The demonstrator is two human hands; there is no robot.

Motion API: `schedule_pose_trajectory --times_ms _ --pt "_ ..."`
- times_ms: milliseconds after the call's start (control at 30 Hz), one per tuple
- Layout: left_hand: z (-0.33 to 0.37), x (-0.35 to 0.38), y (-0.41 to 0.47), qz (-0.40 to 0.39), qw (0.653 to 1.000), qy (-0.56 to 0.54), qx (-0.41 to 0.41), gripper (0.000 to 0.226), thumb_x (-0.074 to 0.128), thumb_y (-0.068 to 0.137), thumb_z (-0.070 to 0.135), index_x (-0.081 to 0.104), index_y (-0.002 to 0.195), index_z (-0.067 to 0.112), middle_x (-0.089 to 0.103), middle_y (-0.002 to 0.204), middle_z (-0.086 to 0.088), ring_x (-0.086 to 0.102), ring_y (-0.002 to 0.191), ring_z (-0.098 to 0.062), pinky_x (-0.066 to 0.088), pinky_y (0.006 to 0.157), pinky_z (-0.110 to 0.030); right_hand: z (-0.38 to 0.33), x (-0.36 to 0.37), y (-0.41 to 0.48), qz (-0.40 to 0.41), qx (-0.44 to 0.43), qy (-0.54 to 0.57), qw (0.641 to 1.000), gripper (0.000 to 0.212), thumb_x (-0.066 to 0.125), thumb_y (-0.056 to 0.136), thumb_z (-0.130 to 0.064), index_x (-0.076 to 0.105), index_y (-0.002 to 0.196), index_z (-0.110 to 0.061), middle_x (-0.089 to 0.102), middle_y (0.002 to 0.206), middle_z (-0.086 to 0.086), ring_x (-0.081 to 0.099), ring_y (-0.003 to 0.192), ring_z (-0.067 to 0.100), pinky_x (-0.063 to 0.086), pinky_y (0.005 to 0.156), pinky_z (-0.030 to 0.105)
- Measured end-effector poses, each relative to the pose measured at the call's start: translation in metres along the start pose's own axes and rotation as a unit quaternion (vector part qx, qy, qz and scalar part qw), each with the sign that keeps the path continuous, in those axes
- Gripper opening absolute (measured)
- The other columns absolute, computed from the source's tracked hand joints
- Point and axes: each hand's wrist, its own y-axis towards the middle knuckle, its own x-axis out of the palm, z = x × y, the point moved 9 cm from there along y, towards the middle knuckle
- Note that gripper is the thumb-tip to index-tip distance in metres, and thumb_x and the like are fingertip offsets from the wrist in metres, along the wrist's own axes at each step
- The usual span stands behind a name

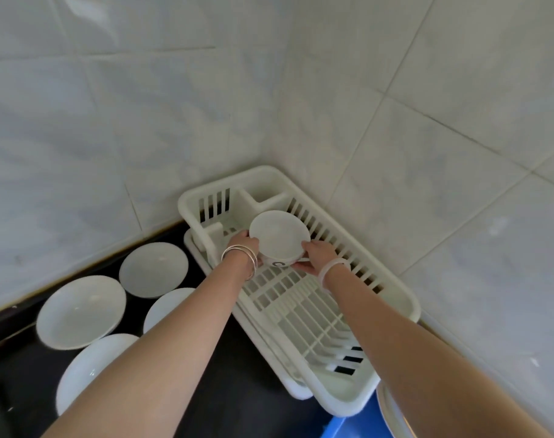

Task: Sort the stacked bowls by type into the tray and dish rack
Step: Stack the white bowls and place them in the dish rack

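Tiled walls corner a dark tabletop (225,368); both hands' fingers (307,248) clamp the bowl (279,235) from opposite sides, just above the dish rack (405,298) floor.

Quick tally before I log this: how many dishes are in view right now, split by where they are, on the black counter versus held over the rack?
White dishes on the black counter: 4
White bowl held by both hands over the dish rack: 1
Total: 5
The white rim at the bottom right edge is too cut off to count.
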Motion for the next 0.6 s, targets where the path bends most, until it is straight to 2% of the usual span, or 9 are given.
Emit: schedule_pose_trajectory --times_ms 67,233,300,367,433,500,533,600 --pt "-0.001 0.001 0.006 -0.008 1.0 0.0 0.001 0.041 0.036 0.09 -0.002 0.05 0.127 0.009 0.05 0.131 -0.019 0.052 0.101 -0.036 0.052 0.07 -0.041 0.002 0.0 0.008 0.002 0.001 -0.006 1.0 0.034 0.045 0.096 -0.009 0.047 0.129 0.0 0.051 0.13 0.017 0.057 0.096 0.032 0.055 0.072 0.037" --pt "0.001 0.008 0.018 -0.017 0.999 0.036 0.028 0.039 0.038 0.09 -0.001 0.053 0.125 0.006 0.055 0.12 -0.018 0.052 0.086 -0.03 0.051 0.088 -0.049 0.007 -0.005 0.023 0.026 0.005 0.012 1.0 0.034 0.045 0.096 -0.012 0.046 0.128 -0.001 0.048 0.113 0.014 0.057 0.098 0.036 0.055 0.077 0.042" --pt "-0.001 0.008 0.02 -0.016 0.999 0.036 0.028 0.039 0.037 0.09 -0.002 0.054 0.124 0.005 0.054 0.106 -0.014 0.052 0.069 -0.026 0.052 0.084 -0.049 0.008 -0.006 0.024 0.027 0.01 0.02 0.999 0.034 0.047 0.096 -0.016 0.047 0.127 -0.002 0.049 0.112 0.014 0.057 0.092 0.034 0.056 0.075 0.041" --pt "-0.002 0.008 0.019 -0.015 0.999 0.035 0.03 0.038 0.038 0.09 -0.001 0.054 0.124 0.004 0.055 0.09 -0.009 0.048 0.06 -0.019 0.052 0.07 -0.041 0.009 -0.007 0.023 0.029 0.019 0.037 0.999 0.035 0.05 0.095 -0.023 0.048 0.125 -0.004 0.05 0.112 0.013 0.058 0.09 0.033 0.056 0.073 0.04" --pt "-0.003 0.008 0.017 -0.013 0.999 0.031 0.028 0.036 0.038 0.091 -0.001 0.055 0.123 0.004 0.055 0.084 -0.007 0.047 0.059 -0.017 0.048 0.061 -0.033 0.01 -0.006 0.02 0.031 0.023 0.053 0.998 0.037 0.05 0.095 -0.027 0.048 0.124 -0.005 0.05 0.11 0.012 0.058 0.083 0.03 0.056 0.073 0.039" --pt "-0.003 0.008 0.014 -0.012 0.999 0.019 0.025 0.036 0.038 0.091 0.0 0.055 0.122 0.005 0.054 0.092 -0.009 0.047 0.061 -0.018 0.047 0.06 -0.032 0.012 -0.005 0.017 0.035 0.022 0.07 0.997 0.037 0.049 0.095 -0.029 0.048 0.124 -0.007 0.051 0.108 0.012 0.057 0.08 0.027 0.056 0.071 0.038" --pt "-0.002 0.008 0.013 -0.009 0.999 0.019 0.028 0.035 0.039 0.091 0.0 0.056 0.121 0.005 0.055 0.092 -0.011 0.05 0.064 -0.021 0.05 0.064 -0.034 0.013 -0.005 0.013 0.038 0.024 0.079 0.996 0.037 0.049 0.095 -0.03 0.047 0.125 -0.008 0.052 0.109 0.013 0.058 0.082 0.027 0.056 0.066 0.037" --pt "0.002 0.004 0.011 0.003 0.998 0.047 0.044 0.034 0.041 0.089 0.003 0.057 0.119 0.003 0.06 0.098 -0.016 0.058 0.082 -0.031 0.054 0.083 -0.045 0.014 -0.006 0.008 0.049 0.019 0.071 0.996 0.039 0.046 0.096 -0.034 0.047 0.127 -0.011 0.057 0.112 0.014 0.06 0.083 0.027 0.056 0.063 0.035"
